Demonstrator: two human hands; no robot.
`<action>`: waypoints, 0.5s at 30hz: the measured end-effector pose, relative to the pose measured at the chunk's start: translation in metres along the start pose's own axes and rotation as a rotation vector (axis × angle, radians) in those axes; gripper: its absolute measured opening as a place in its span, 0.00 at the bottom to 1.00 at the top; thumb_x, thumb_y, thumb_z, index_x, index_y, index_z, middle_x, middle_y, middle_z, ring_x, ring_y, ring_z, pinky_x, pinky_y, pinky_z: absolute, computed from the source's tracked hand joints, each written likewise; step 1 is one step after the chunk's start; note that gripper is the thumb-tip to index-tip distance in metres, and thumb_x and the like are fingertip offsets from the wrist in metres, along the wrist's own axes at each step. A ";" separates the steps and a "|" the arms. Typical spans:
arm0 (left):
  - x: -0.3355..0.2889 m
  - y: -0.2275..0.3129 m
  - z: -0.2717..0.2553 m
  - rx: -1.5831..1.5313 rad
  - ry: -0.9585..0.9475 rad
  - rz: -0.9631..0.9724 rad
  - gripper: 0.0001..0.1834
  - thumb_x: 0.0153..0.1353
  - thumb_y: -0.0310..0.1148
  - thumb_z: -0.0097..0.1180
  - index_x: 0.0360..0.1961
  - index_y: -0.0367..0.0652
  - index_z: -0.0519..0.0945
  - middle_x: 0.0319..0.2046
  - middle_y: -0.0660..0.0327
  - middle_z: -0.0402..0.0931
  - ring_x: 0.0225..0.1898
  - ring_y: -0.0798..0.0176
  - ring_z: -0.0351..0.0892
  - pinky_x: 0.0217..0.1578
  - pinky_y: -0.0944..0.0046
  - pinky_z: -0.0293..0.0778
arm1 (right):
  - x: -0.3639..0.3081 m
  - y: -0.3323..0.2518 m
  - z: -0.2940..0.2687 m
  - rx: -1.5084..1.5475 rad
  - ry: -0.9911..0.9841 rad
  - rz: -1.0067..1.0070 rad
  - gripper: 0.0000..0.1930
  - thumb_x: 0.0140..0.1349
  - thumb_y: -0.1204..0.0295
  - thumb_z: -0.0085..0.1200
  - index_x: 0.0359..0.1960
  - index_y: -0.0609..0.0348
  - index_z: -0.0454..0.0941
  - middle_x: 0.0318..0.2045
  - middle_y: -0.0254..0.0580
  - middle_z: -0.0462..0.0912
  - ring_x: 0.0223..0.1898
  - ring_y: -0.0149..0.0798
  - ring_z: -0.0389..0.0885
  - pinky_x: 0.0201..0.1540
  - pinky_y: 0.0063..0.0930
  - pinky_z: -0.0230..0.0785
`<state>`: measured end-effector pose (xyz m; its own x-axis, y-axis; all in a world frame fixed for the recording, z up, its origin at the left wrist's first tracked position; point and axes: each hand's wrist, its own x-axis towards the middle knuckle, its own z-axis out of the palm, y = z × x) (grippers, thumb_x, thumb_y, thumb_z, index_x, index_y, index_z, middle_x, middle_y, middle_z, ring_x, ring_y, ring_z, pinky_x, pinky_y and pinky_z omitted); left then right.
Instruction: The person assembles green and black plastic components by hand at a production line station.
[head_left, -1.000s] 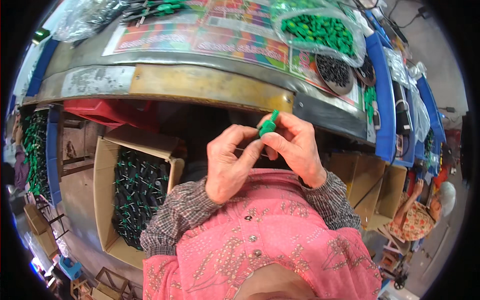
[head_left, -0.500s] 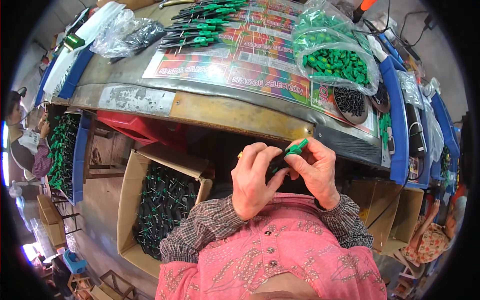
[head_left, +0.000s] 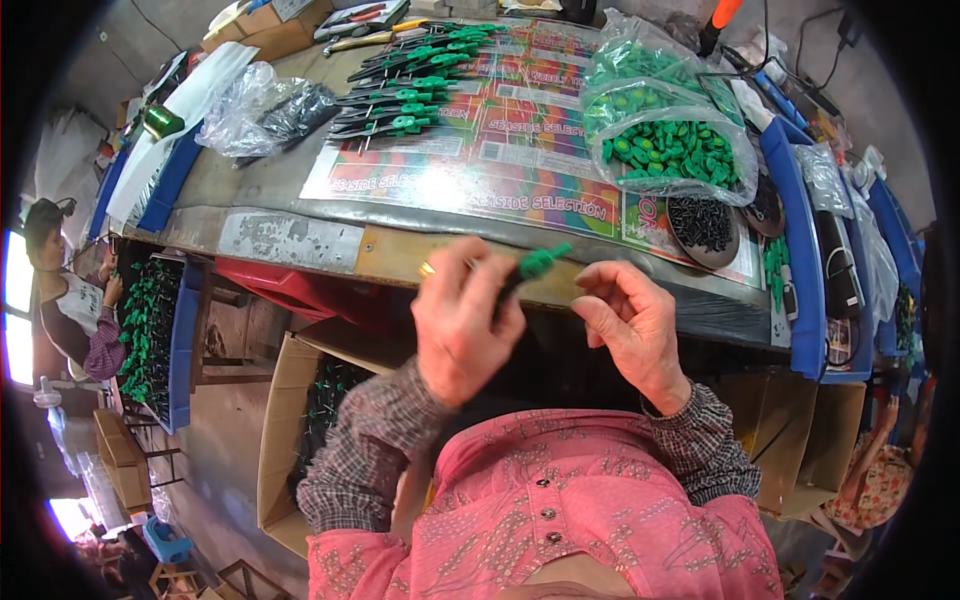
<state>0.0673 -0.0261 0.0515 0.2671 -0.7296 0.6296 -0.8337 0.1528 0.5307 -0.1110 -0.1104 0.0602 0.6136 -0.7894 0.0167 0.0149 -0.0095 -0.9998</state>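
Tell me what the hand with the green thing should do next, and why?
Perhaps the left hand should lay its green-and-black plastic piece beside the lined-up green-and-black plastic pieces: they look alike, and the right hand is empty, apart from it.

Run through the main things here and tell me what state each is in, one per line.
Green-and-black piece: held, green end protruding
Left hand: closed on that piece
Right hand: empty, partly open
Plastic bag: filled with green parts
Round dish: filled with black parts
Cardboard box at left: open, partly hidden
Pieces on bench: lined up
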 end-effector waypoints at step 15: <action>0.168 -0.202 -0.013 0.493 -0.073 0.065 0.15 0.48 0.31 0.59 0.40 0.43 0.80 0.38 0.54 0.75 0.42 0.49 0.76 0.42 0.53 0.73 | 0.020 0.019 -0.005 -0.487 -0.018 -0.340 0.06 0.56 0.79 0.61 0.34 0.63 0.77 0.26 0.40 0.77 0.22 0.34 0.75 0.25 0.25 0.67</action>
<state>0.2872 -0.1704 0.0570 0.1875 -0.7766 0.6014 -0.9813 -0.1214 0.1493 -0.1025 -0.1295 0.0416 0.6508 -0.6825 0.3326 -0.1481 -0.5438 -0.8260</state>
